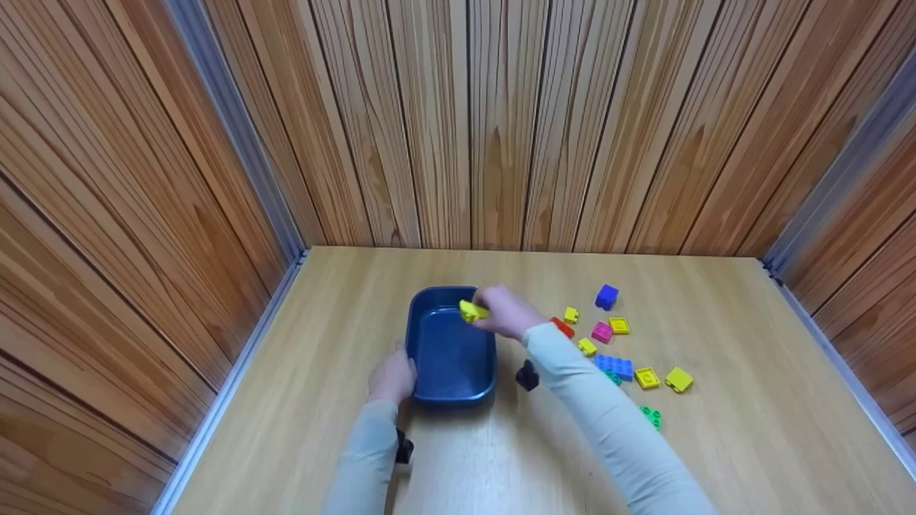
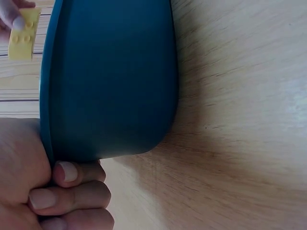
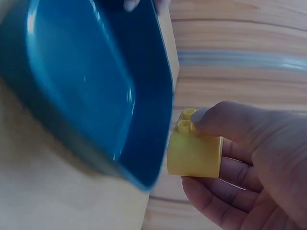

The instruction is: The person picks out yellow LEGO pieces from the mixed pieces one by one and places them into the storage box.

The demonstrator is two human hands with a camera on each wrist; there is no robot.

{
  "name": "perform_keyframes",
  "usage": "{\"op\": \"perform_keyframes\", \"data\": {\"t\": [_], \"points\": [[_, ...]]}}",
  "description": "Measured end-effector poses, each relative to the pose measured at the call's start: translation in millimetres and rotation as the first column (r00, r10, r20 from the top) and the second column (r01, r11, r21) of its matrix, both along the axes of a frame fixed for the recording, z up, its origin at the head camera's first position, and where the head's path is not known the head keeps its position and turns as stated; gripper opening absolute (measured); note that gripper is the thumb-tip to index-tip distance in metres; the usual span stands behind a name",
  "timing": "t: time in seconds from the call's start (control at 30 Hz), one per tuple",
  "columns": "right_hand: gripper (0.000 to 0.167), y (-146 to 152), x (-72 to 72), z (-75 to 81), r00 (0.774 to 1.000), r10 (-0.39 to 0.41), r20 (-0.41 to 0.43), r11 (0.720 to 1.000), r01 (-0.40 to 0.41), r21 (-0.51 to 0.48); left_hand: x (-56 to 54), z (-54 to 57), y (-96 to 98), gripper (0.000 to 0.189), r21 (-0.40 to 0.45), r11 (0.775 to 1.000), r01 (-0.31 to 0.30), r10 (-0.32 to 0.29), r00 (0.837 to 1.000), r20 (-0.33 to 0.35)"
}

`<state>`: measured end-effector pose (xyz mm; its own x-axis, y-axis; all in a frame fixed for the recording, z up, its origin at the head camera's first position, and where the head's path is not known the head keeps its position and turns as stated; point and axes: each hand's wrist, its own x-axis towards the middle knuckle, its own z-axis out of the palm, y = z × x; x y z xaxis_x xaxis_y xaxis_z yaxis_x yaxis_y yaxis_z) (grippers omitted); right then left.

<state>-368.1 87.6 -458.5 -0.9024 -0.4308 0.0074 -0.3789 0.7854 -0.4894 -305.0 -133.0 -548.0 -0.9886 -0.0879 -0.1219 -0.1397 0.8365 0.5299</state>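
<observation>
A dark blue rectangular bin (image 1: 452, 361) stands on the table, and its floor shows bare in the head view. My left hand (image 1: 392, 375) grips the bin's left side, with curled fingers (image 2: 72, 196) at its rim in the left wrist view. Above the bin's far right rim, my right hand (image 1: 507, 312) pinches a yellow toy building brick (image 3: 194, 154) between thumb and fingers. Two round studs show on top of this brick, and one of its sides is curved.
Loose bricks lie on the table right of the bin: a dark blue one (image 1: 607, 297), a pink one (image 1: 602, 332), a long blue one (image 1: 613, 367), a green one (image 1: 650, 416), a red one (image 1: 562, 327) and several yellow ones. My right sleeve (image 1: 601, 408) passes in front of some. Wood-panelled walls enclose the table.
</observation>
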Motion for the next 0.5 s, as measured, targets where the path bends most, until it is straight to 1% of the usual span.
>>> {"op": "perform_keyframes", "data": {"t": [0.13,0.27,0.5], "points": [[0.024,-15,3.4,-6.3,0.999,0.027,0.023,1.0,-0.027,-0.005,0.6,-0.5,1.3,0.048,0.02,1.0,0.001,0.0,1.0,-0.001],[0.022,-25,5.9,-12.0,0.997,0.04,0.07,0.999,-0.039,-0.025,0.7,-0.1,1.4,0.047,0.029,1.0,-0.006,0.006,1.0,0.001],[0.019,-37,8.0,-25.7,0.994,0.07,0.083,0.998,-0.07,-0.005,-0.8,0.8,0.1,0.048,0.04,0.999,-0.021,0.02,1.0,0.024]]}}
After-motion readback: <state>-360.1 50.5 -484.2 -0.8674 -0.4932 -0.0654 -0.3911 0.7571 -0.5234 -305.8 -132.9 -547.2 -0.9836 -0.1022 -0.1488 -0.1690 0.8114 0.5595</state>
